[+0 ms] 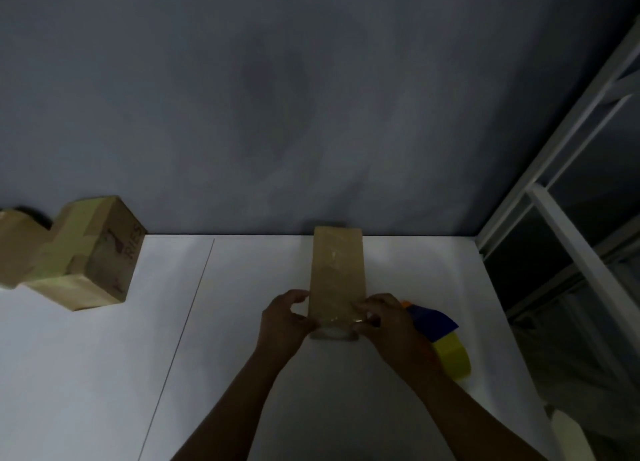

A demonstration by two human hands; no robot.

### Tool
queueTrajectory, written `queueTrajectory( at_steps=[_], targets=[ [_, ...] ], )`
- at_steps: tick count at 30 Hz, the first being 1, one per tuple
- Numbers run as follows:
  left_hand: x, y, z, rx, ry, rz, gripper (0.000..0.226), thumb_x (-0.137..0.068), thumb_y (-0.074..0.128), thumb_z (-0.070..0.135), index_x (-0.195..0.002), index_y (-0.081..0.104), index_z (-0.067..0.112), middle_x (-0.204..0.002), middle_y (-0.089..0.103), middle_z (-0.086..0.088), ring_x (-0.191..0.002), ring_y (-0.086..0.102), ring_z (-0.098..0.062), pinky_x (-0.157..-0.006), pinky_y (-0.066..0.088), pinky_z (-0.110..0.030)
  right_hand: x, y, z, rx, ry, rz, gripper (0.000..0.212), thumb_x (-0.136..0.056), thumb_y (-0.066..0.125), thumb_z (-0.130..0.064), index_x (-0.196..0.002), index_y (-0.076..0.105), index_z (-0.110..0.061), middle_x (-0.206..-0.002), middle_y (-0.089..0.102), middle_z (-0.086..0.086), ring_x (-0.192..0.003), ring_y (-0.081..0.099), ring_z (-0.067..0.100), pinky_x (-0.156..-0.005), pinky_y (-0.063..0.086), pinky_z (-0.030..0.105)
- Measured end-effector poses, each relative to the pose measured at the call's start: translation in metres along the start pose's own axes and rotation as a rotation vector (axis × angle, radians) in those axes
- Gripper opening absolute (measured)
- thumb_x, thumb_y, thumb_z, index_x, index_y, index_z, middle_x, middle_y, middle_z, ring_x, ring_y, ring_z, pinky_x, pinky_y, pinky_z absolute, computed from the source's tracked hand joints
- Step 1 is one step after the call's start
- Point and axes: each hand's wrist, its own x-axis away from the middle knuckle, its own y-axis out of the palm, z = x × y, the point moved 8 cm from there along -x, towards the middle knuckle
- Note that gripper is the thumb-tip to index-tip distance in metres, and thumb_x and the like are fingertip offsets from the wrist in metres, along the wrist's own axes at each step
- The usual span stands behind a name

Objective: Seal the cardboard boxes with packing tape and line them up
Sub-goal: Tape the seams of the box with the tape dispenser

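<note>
A long narrow cardboard box lies on the white table, its far end against the wall and shiny tape along its top. My left hand grips the box's near left corner. My right hand holds the near right corner, fingers curled over the edge. Just right of that hand sits a tape dispenser with a blue body and a yellowish tape roll. At the far left stand two taped boxes, one with printed letters and another partly cut off.
A grey wall rises behind the table. A white metal frame stands along the right side. A thin seam runs across the tabletop. A pale object sits at the table's lower right edge.
</note>
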Motion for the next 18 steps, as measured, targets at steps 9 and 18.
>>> queueTrajectory(
  at_steps=[9, 18],
  targets=[
    [0.004, 0.007, 0.010, -0.207, 0.270, -0.016, 0.040, -0.080, 0.075, 0.015, -0.120, 0.066, 0.017, -0.096, 0.057, 0.004, -0.073, 0.053, -0.002, -0.070, 0.040, -0.002, -0.004, 0.006, -0.006, 0.090, -0.107, 0.003, 0.034, -0.093, 0.057, -0.011, -0.127, 0.057, -0.011, -0.134, 0.040, 0.003, -0.097, 0.049, 0.008, -0.077, 0.038, 0.001],
    [0.004, 0.007, 0.012, -0.379, 0.499, 0.000, 0.034, -0.072, 0.082, 0.016, -0.104, 0.070, 0.014, -0.107, 0.061, -0.007, -0.095, 0.060, -0.021, -0.076, 0.054, -0.028, -0.006, 0.013, -0.010, 0.525, -0.346, 0.085, 0.041, -0.087, 0.058, -0.040, -0.119, 0.062, -0.014, -0.136, 0.051, 0.015, -0.111, 0.058, 0.030, -0.089, 0.053, 0.043]
  ],
)
